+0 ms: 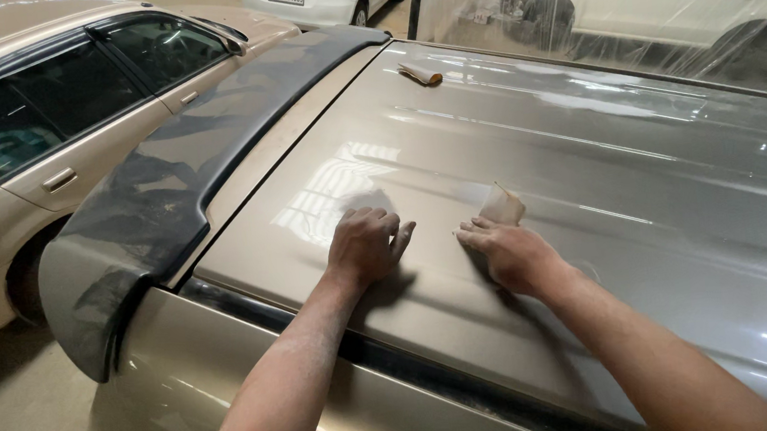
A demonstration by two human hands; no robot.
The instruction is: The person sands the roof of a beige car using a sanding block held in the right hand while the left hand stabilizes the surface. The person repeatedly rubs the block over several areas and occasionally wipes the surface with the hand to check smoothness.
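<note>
Centre of frame: left hand (363, 246) lies palm-down, fingers loosely curled, pressed flat on the dull, sanded car roof (585, 168); holds nothing visible. Right hand (509, 252) just beside it, fingertips pinning a folded piece of sandpaper (502, 206) to the roof, its far edge curling up. A 2nd folded sandpaper piece (420, 74) lies at upper centre. Dark rear spoiler (157, 200) at left; beige car (48, 135) upper left.

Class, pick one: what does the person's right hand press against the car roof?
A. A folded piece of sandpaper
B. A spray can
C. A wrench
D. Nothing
A: the right hand pins a folded piece of sandpaper against the car roof.
</note>
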